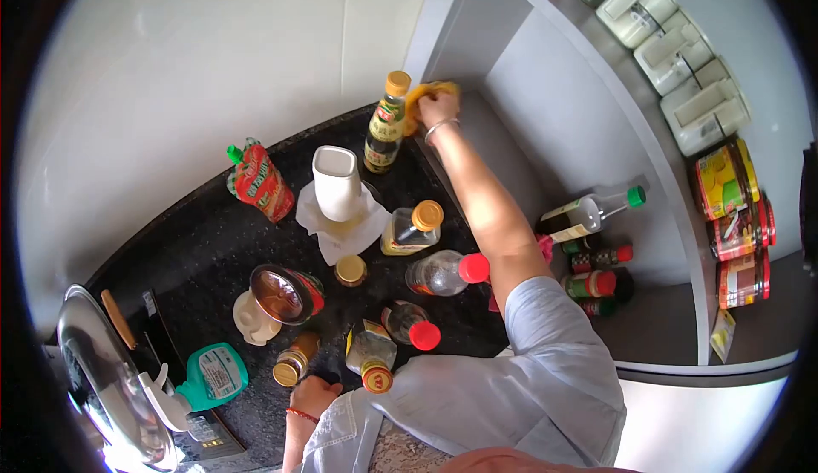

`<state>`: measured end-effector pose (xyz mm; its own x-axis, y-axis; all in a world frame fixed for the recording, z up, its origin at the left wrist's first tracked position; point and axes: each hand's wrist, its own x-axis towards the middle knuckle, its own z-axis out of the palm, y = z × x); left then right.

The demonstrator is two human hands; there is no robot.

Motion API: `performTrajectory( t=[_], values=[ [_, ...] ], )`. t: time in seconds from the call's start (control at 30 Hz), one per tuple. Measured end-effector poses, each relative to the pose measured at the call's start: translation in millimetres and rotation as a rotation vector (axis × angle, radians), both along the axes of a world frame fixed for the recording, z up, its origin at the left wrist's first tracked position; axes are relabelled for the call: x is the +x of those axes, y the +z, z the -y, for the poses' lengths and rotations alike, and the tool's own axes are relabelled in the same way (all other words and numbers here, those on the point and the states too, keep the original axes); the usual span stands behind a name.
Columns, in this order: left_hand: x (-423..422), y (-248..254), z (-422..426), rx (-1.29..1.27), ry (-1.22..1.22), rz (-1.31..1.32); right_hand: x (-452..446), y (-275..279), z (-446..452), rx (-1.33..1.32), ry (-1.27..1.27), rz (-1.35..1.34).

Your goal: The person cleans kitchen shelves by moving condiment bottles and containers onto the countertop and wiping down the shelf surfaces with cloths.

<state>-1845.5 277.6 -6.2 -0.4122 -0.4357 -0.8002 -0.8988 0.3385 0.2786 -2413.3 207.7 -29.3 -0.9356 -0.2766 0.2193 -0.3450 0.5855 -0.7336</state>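
My right hand, with a bangle at its wrist, is closed on a yellow cloth at the back end of the shelf unit. The cloth is bunched under my fingers, beside a tall dark sauce bottle with a gold cap. My left hand, with a red bracelet, rests with curled fingers at the front of the black counter; nothing shows in it. Close to it stand a spice jar and a square bottle with a yellow cap.
On the counter are a red pouch, a white container on paper, red-capped bottles and a teal spray bottle. A metal lid stands left. The grey shelf unit holds bottles, jars and seasoning boxes.
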Motion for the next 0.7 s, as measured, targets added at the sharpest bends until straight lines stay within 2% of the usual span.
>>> performTrajectory(
  t=[0.03, 0.13, 0.2, 0.27, 0.37, 0.4, 0.5, 0.53, 0.57, 0.6, 0.67, 0.7],
  values=[
    [-6.7, 8.3, 3.3, 0.051, -0.002, 0.017, 2.7, -8.5, -6.0, -0.366, 0.074, 0.307],
    [-4.7, 4.7, 3.3, 0.031, -0.041, -0.010, 23.7, 39.6, -51.5, -0.837, -0.140, 0.557],
    [1.2, -2.1, -1.0, 0.009, 0.004, -0.029, 15.2, 74.1, -68.5, -1.147, -0.024, 0.150],
    [5.4, -1.9, -4.9, 0.002, 0.036, -0.032, -35.2, 76.7, -98.7, -0.319, -0.180, -0.416],
    [3.7, 1.7, -6.5, -0.011, 0.073, -0.033, -34.7, 99.6, -83.9, 0.568, -0.008, -0.173],
    [3.7, 0.5, -6.7, -0.019, 0.072, -0.033, -51.9, 63.4, -70.7, 0.560, 0.039, -0.075],
    [8.2, -10.9, -7.9, -0.001, 0.068, -0.045, -12.4, 8.6, -49.4, 0.708, -0.010, -0.400],
    [9.0, -13.2, -4.9, 0.009, 0.061, -0.054, -9.0, 6.8, -48.8, 0.685, 0.137, -0.253],
    [6.2, -11.6, -1.3, 0.010, 0.037, -0.044, 20.3, 21.7, -62.3, 0.555, 0.274, -0.262],
    [2.2, -9.4, 0.7, 0.015, 0.011, -0.035, 39.2, 21.8, -72.9, 0.553, 0.353, -0.175],
    [-0.3, -6.3, 1.9, 0.034, -0.018, -0.009, 76.0, 39.1, -107.5, 0.470, 0.253, -0.129],
    [-0.6, -5.4, 1.8, 0.045, -0.015, 0.006, 66.8, 43.0, -116.1, 0.542, 0.161, 0.041]
  ],
)
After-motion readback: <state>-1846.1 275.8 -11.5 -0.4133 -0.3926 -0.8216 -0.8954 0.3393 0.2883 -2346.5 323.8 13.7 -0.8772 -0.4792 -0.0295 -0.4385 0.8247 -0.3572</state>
